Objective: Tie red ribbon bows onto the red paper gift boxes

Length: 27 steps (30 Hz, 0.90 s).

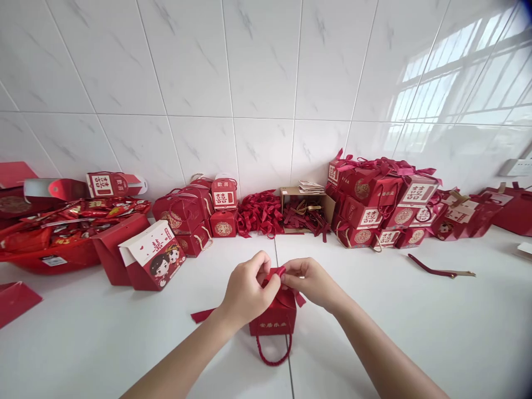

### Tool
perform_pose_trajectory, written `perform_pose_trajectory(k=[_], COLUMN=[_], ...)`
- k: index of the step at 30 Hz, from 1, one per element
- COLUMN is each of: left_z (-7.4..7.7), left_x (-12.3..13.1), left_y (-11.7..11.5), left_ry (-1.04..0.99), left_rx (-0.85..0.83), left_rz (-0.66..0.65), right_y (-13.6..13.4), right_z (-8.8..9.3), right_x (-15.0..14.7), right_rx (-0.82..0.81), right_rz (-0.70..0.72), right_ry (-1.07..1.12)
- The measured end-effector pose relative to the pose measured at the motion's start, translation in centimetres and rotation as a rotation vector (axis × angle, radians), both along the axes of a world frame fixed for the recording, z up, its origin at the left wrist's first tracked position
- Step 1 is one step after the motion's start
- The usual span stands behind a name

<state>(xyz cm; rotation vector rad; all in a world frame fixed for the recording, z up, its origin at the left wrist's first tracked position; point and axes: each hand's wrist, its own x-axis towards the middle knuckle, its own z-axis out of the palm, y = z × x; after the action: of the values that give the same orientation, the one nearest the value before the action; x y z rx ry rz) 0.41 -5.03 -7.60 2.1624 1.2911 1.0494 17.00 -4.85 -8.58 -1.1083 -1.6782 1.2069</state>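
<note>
A small red gift box (274, 322) with gold lettering stands in front of me, its twisted rope handle (274, 363) lying toward me on the white surface. Over the top of the box, my left hand (252, 288) pinches a red ribbon (300, 300). My right hand (308, 281) grips the same ribbon from the other side, fingertips close to the left ones. One ribbon tail sticks out to the left under my left wrist, and a shorter one hangs at the right. My fingers partly hide the box top and the ribbon's middle.
Stacked red boxes with ribbons (369, 205) stand at the back right. A heap of red ribbons (260, 213) and an open carton (307, 215) lie along the tiled wall. At left are a red basket of packets (54, 255) and an illustrated box (155, 257). A loose strap (440, 271) lies right.
</note>
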Motion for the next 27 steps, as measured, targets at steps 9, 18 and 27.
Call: perform_pose_trajectory(k=[9, 18, 27], left_z=[-3.1, -1.0, 5.6], left_x=[-3.7, -3.8, -1.3], left_y=[2.2, 1.4, 0.7], left_ry=[-0.151, -0.308, -0.474], left_rx=[-0.348, -0.606, -0.499], left_rz=[-0.026, -0.145, -0.361], right_y=[-0.4, -0.7, -1.1], right_z=[-0.5, -0.5, -0.9], right_x=[-0.4, -2.2, -3.5], right_rx=[0.070, 0.142, 0.230], right_rz=[0.015, -0.108, -0.187], right_ry=[0.043, -0.157, -0.159])
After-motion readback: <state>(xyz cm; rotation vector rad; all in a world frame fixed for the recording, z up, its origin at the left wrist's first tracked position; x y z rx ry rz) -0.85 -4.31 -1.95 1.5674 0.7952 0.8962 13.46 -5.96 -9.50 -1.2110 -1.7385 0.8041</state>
